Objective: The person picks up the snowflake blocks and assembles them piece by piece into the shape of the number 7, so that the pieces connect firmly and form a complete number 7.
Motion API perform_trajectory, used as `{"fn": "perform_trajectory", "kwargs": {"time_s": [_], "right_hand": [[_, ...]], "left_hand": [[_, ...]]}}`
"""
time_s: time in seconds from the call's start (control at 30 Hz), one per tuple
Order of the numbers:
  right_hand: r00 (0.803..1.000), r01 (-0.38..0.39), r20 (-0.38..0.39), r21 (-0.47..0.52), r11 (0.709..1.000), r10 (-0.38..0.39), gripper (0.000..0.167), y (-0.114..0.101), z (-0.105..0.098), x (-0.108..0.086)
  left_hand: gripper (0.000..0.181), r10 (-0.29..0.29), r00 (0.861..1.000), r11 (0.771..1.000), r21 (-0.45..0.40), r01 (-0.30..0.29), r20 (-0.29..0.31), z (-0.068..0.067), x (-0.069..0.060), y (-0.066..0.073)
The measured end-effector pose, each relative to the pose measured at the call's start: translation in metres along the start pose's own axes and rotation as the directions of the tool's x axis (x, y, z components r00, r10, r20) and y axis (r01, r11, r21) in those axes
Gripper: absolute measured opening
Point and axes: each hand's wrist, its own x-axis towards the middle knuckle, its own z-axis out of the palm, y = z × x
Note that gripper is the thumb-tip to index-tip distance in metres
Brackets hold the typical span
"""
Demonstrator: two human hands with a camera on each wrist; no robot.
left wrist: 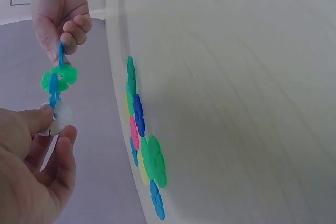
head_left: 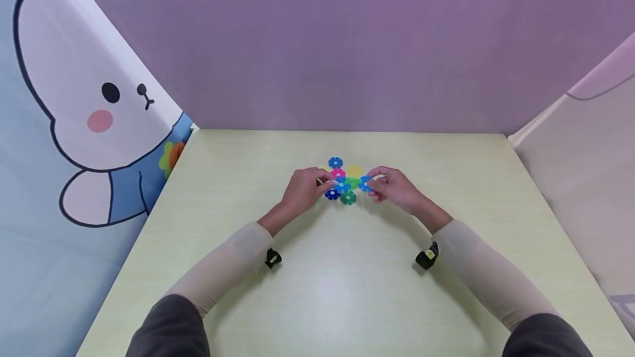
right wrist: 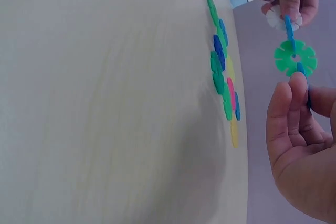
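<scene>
My left hand [head_left: 308,187] pinches a white notched disc [left wrist: 64,116], which joins a blue disc [left wrist: 53,90] in the left wrist view. A green disc [right wrist: 295,58] links that blue disc to a second blue disc [right wrist: 303,85], pinched between the thumb and fingers of my right hand [head_left: 397,189]. The joined chain hangs in the air between both hands, above the table. Beneath and around it, several loose discs lie flat, among them a pink disc [head_left: 338,173], a dark blue disc [head_left: 332,194] and a dark green disc [head_left: 348,198].
The pale table [head_left: 317,291] reaches a purple backdrop [head_left: 347,43] at its far edge. A yellow disc [head_left: 354,171] and a blue disc [head_left: 335,162] lie at the back of the group. Small black devices [head_left: 273,258] sit by both wrists.
</scene>
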Motion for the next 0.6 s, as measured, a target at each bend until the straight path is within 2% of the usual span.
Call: {"fn": "perform_trajectory", "kwargs": {"time_s": [0.13, 0.33, 0.6], "right_hand": [[1.0, 0.018, -0.005, 0.038, 0.999, -0.018, 0.026, -0.001, 0.003, -0.001], [0.999, 0.034, -0.03, 0.032, 0.999, -0.033, 0.024, -0.003, 0.007, -0.001], [1.0, -0.009, -0.017, 0.044, 0.999, 0.01, 0.023, -0.002, 0.014, 0.001]], "left_hand": [[0.017, 0.002, 0.999, 1.0, 0.01, -0.002, -0.035, 0.001, -0.001, 0.001], [0.016, 0.03, 0.998, 1.0, 0.001, -0.03, -0.061, 0.003, -0.001, 0.001], [0.015, 0.041, 0.998, 0.999, 0.014, -0.041, -0.048, -0.002, -0.002, -0.002]]}}
